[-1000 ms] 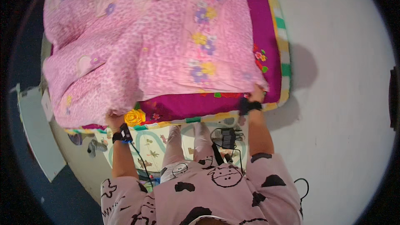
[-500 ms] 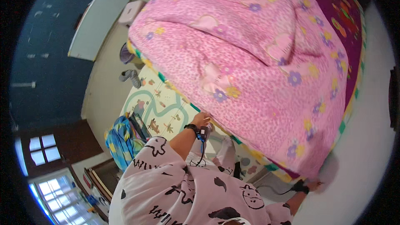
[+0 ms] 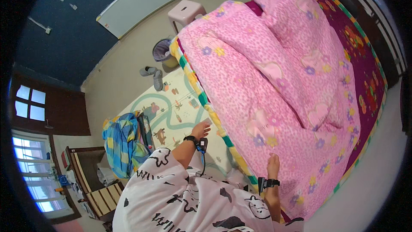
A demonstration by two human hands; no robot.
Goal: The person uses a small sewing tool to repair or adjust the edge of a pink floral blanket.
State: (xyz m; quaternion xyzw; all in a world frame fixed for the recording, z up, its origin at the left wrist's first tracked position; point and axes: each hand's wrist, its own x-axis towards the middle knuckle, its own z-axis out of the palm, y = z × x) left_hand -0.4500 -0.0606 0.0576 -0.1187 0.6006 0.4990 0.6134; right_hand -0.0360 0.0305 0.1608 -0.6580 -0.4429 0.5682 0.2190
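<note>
A pink fleece blanket (image 3: 240, 81) with flower and heart patches lies rumpled over a bed with a checked yellow-and-green mattress edge (image 3: 195, 83). My left hand (image 3: 201, 129) is beside that edge, above the floor mat, its fingers stretched out with nothing in them. Over the near part of the blanket is my right hand (image 3: 273, 166), fingers extended and holding nothing; whether it touches the fabric I cannot tell. Both wrists wear black bands with small devices. A maroon flowered sheet (image 3: 362, 86) shows along the bed's right side.
A patterned play mat (image 3: 171, 107) covers the floor left of the bed. Grey slippers (image 3: 158, 80), a lined bin (image 3: 162, 51) and a pink stool (image 3: 185, 13) stand beyond it. A blue-yellow checked cloth (image 3: 122, 141) is heaped at the left, beside a wooden shelf (image 3: 103, 197).
My left hand has come off the bed's edge and opened. My right hand has moved from the blanket's near corner up and left over the blanket. The view has shifted.
</note>
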